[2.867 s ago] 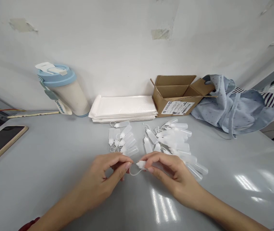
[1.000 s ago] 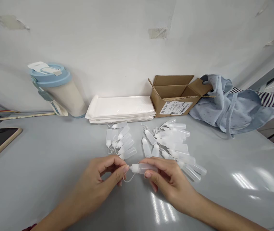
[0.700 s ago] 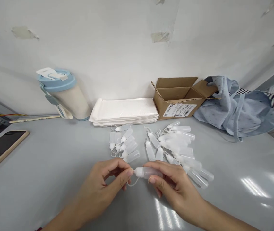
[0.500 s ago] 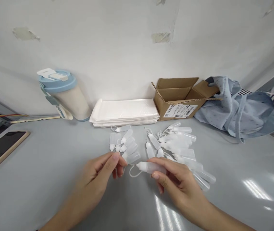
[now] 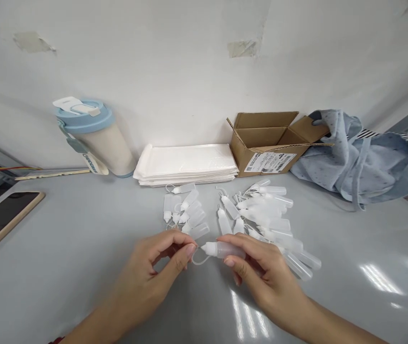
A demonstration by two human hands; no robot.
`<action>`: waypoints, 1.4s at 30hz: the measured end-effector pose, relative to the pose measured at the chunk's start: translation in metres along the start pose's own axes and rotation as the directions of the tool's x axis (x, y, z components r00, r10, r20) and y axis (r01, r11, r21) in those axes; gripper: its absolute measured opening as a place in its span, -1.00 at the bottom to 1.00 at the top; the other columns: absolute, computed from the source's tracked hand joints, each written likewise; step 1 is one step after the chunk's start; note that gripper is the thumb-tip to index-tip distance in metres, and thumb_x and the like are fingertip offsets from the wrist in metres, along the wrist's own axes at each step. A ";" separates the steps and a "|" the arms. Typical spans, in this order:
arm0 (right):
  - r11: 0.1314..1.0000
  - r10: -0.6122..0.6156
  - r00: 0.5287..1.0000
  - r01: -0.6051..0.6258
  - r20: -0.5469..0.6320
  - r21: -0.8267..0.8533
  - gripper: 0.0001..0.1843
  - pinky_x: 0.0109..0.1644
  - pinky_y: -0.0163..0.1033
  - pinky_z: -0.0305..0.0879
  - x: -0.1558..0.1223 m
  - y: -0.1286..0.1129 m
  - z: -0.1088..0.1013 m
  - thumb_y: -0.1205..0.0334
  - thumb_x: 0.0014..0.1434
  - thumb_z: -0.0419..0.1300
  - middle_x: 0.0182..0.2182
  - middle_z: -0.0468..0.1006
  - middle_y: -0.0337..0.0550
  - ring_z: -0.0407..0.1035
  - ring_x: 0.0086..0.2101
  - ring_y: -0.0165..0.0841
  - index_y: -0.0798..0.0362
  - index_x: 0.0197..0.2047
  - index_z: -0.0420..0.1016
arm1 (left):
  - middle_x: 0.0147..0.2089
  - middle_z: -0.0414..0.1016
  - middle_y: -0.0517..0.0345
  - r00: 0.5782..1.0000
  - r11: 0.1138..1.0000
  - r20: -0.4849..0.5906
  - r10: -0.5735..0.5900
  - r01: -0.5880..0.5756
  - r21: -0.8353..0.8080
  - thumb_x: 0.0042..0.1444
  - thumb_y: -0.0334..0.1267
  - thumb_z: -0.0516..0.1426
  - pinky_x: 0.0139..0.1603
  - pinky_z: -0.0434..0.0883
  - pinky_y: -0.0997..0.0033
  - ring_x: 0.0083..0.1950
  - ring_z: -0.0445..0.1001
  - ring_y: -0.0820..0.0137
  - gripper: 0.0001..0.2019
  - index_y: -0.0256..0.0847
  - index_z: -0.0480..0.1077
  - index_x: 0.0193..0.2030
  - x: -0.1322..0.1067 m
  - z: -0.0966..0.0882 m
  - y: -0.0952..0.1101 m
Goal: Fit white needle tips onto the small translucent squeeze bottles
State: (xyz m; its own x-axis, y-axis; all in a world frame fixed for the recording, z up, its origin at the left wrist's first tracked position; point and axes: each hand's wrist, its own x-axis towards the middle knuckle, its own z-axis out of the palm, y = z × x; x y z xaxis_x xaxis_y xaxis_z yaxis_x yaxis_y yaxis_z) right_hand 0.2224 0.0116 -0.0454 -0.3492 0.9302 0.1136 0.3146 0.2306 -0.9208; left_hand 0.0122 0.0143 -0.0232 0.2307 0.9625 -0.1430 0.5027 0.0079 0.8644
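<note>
My right hand [image 5: 266, 270] grips a small translucent dropper bottle [image 5: 221, 249] by its body, lying level with the white nozzle pointing left. A thin white strap [image 5: 201, 263] loops from the bottle's neck toward my left hand [image 5: 163, 267]. There the thumb and forefinger are pinched at the strap's free end, just off the nozzle tip; the small cap between the fingertips is mostly hidden. Beyond my left hand lies a small group of similar dropper bottles [image 5: 191, 210]. A larger heap of them [image 5: 266, 215] spreads behind and beside my right hand.
A stack of white packets [image 5: 187, 160] lies against the wall, beside an open cardboard box [image 5: 268, 160]. At left stand a cream tumbler [image 5: 109, 148] with a blue lid and a phone [image 5: 3, 220]. Light blue cloth [image 5: 350, 167] is bunched at the right on the grey table [image 5: 350, 296].
My left hand has moved right, from beside the small group of bottles to the nozzle tip. My right hand keeps the bottle in nearly the same place.
</note>
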 end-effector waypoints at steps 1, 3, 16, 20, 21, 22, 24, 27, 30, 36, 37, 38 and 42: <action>1.000 0.000 1.000 0.000 0.001 0.003 -0.77 -0.56 -0.38 0.17 0.000 0.000 0.001 0.21 0.27 0.07 -0.45 0.46 -0.19 0.29 -0.55 -0.45 0.03 -0.08 0.49 | -0.50 0.35 0.24 1.000 1.000 0.004 -0.009 0.009 -0.009 0.21 -0.10 0.03 -0.46 0.26 0.55 -0.42 0.35 0.43 -0.74 -0.15 0.41 -0.40 0.000 0.001 0.001; 1.000 -0.006 1.000 0.006 0.001 0.002 -0.78 -0.56 -0.38 0.18 0.000 0.001 0.002 0.23 0.27 0.06 -0.44 0.46 -0.20 0.28 -0.57 -0.47 0.05 -0.09 0.49 | -0.55 0.32 0.26 1.000 0.999 0.026 -0.018 0.019 -0.026 0.20 -0.10 0.02 -0.48 0.26 0.55 -0.47 0.33 0.45 -0.73 -0.16 0.39 -0.44 0.001 0.003 0.002; 0.988 -0.143 0.989 0.142 -0.021 -0.065 -0.79 -0.54 -0.36 0.24 0.001 0.006 0.004 0.31 0.27 0.06 -0.46 0.43 -0.20 0.27 -0.58 -0.48 0.11 -0.11 0.48 | -0.58 0.33 0.23 0.998 1.000 0.059 0.023 -0.023 -0.006 0.21 -0.11 0.02 -0.51 0.28 0.55 -0.51 0.36 0.43 -0.72 -0.16 0.39 -0.44 0.001 0.012 -0.007; 0.961 -0.251 0.967 0.246 -0.031 -0.125 -0.78 -0.49 -0.35 0.28 0.004 0.004 -0.002 0.34 0.25 0.09 -0.44 0.45 -0.17 0.30 -0.54 -0.46 0.15 -0.06 0.46 | -0.56 0.37 0.20 0.998 0.999 0.061 -0.019 0.022 -0.042 0.22 -0.04 0.00 -0.48 0.30 0.53 -0.48 0.38 0.40 -0.65 -0.16 0.41 -0.47 0.000 0.007 -0.005; 0.951 -0.283 0.958 0.274 -0.045 -0.145 -0.78 -0.47 -0.35 0.28 0.004 0.003 -0.004 0.35 0.25 0.10 -0.42 0.46 -0.16 0.32 -0.51 -0.44 0.15 -0.05 0.45 | -0.56 0.38 0.19 0.998 0.998 0.049 -0.031 0.033 -0.053 0.23 -0.02 -0.02 -0.46 0.32 0.52 -0.47 0.39 0.40 -0.63 -0.16 0.41 -0.48 -0.001 0.004 -0.005; 0.944 -0.301 0.952 0.288 -0.063 -0.162 -0.77 -0.47 -0.35 0.28 0.005 0.002 -0.007 0.37 0.24 0.11 -0.41 0.47 -0.15 0.34 -0.48 -0.44 0.15 -0.04 0.45 | -0.55 0.39 0.19 0.999 0.997 0.032 -0.044 0.046 -0.065 0.23 -0.01 -0.03 -0.44 0.34 0.52 -0.46 0.40 0.39 -0.61 -0.16 0.42 -0.48 -0.001 0.002 -0.005; 0.941 -0.306 0.947 0.286 -0.097 -0.180 -0.76 -0.50 -0.39 0.26 0.006 0.001 -0.010 0.39 0.23 0.12 -0.39 0.49 -0.16 0.35 -0.46 -0.45 0.12 -0.02 0.44 | -0.53 0.41 0.19 0.998 0.994 -0.017 -0.061 0.059 -0.087 0.23 0.01 -0.03 -0.40 0.36 0.51 -0.44 0.42 0.38 -0.61 -0.14 0.44 -0.45 -0.001 -0.003 -0.007; 0.939 -0.304 0.948 0.282 -0.097 -0.196 -0.75 -0.48 -0.39 0.27 0.006 0.001 -0.012 0.39 0.22 0.14 -0.40 0.50 -0.18 0.36 -0.46 -0.45 0.10 -0.02 0.44 | -0.49 0.43 0.20 0.997 0.993 -0.052 -0.061 0.055 -0.104 0.21 0.00 0.01 -0.39 0.38 0.50 -0.44 0.42 0.39 -0.69 -0.09 0.48 -0.31 -0.001 -0.005 -0.009; 0.927 -0.321 0.946 0.305 -0.046 -0.218 -0.75 -0.40 -0.32 0.33 0.005 0.003 -0.009 0.37 0.23 0.15 -0.39 0.52 -0.15 0.39 -0.42 -0.39 0.12 -0.02 0.43 | -0.48 0.44 0.21 0.998 0.992 0.010 -0.066 0.067 -0.105 0.18 -0.03 0.06 -0.44 0.35 0.52 -0.44 0.42 0.39 -0.76 -0.07 0.48 -0.22 -0.001 0.000 -0.006; 0.894 -0.374 0.927 0.360 -0.002 -0.268 -0.76 -0.41 -0.31 0.36 0.003 0.005 -0.006 0.35 0.24 0.14 -0.38 0.52 -0.12 0.41 -0.41 -0.36 0.13 -0.01 0.40 | -0.54 0.41 0.21 0.998 0.996 0.028 -0.048 0.050 -0.070 0.15 -0.11 0.09 -0.53 0.26 0.55 -0.47 0.39 0.41 -0.78 -0.13 0.45 -0.41 -0.002 0.005 0.003; 0.887 -0.383 0.924 0.367 -0.005 -0.280 -0.75 -0.41 -0.31 0.36 0.003 0.005 -0.006 0.34 0.24 0.15 -0.37 0.52 -0.13 0.40 -0.42 -0.38 0.12 0.00 0.38 | -0.56 0.40 0.22 0.999 0.995 0.009 -0.047 0.048 -0.089 0.14 -0.11 0.10 -0.53 0.26 0.54 -0.48 0.38 0.41 -0.79 -0.14 0.45 -0.42 -0.002 0.004 0.002; 0.883 -0.386 0.922 0.367 -0.010 -0.294 -0.74 -0.41 -0.32 0.36 0.004 0.006 -0.007 0.34 0.23 0.15 -0.37 0.51 -0.14 0.38 -0.43 -0.39 0.12 0.01 0.36 | -0.57 0.39 0.22 0.999 0.991 -0.008 -0.046 0.045 -0.125 0.13 -0.12 0.12 -0.51 0.27 0.53 -0.50 0.37 0.42 -0.79 -0.14 0.46 -0.44 -0.003 0.002 0.001; 0.865 -0.344 0.939 0.305 -0.029 -0.398 -0.73 -0.33 -0.30 0.40 0.009 0.010 -0.010 0.36 0.24 0.12 -0.29 0.49 -0.09 0.37 -0.40 -0.39 0.14 0.03 0.30 | -0.64 0.28 0.28 0.980 0.906 -0.177 -0.092 0.008 -0.424 0.09 -0.13 0.17 -0.52 0.25 0.54 -0.58 0.26 0.49 -0.74 -0.18 0.38 -0.56 -0.003 -0.005 -0.006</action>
State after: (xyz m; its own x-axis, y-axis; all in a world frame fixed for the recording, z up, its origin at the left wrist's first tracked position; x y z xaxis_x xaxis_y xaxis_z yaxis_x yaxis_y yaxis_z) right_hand 0.2311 0.0255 -0.0499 -0.4107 0.8019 0.4340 0.5172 0.5969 -0.6134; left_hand 0.0044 0.0128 -0.0251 0.0320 0.9904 -0.1341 0.1041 0.1302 0.9860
